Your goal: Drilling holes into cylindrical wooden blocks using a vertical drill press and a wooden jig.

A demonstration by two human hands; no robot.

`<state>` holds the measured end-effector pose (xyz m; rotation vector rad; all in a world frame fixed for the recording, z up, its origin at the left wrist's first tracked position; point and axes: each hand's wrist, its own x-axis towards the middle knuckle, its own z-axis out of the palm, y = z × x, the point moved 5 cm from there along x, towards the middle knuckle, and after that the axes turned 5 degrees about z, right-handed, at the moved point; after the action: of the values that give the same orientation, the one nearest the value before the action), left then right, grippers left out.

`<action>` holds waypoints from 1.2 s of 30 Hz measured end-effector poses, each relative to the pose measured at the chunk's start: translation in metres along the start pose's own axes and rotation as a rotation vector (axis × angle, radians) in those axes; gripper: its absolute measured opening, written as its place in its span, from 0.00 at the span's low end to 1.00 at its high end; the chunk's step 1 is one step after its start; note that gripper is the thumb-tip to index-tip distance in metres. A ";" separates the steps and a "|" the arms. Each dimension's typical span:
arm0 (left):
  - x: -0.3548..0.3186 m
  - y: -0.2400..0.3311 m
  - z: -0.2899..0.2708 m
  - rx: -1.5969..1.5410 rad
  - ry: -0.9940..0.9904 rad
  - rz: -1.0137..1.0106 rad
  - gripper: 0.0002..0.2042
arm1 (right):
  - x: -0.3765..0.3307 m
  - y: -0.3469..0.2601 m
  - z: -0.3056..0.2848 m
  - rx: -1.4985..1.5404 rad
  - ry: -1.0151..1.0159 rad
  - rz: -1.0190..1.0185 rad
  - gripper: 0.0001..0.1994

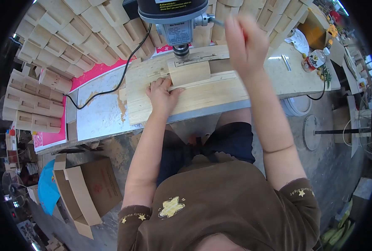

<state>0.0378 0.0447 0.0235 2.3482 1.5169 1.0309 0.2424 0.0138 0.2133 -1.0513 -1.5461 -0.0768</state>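
A bench drill press (177, 31) stands at the far middle, its chuck over the back of a pale curved wooden piece (190, 74). The piece lies on a flat wooden board (207, 93) between wooden strips. My left hand (163, 96) grips its near left corner, thumb along the front edge and fingers at the left end. My right hand (246, 44) is raised, closed round the end of the drill's feed lever (216, 21); the grip itself is mostly hidden by the fingers. The drill's tip, if any, cannot be made out.
Stacks of slotted wooden pieces (64, 33) line the bench's back and left. A black cable (110, 93) crosses the white sheet at left. At right are a bottle (315, 60) and a white cloth (299, 41). Below are a white bucket (297, 106) and cardboard box (85, 194).
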 end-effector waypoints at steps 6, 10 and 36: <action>0.007 0.008 0.006 -0.072 -0.050 -0.049 0.22 | 0.122 0.087 0.013 -0.252 0.081 0.062 0.17; 0.006 0.002 0.001 -0.113 -0.036 -0.100 0.22 | 0.112 0.091 0.047 -0.370 -0.127 0.085 0.15; -0.053 -0.047 -0.125 -1.161 0.107 -0.900 0.13 | -0.093 0.062 0.019 -0.310 -0.718 0.108 0.13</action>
<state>-0.0880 -0.0057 0.0705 0.7299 1.2084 1.2303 0.2574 0.0088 0.1014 -1.5076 -2.1600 0.1591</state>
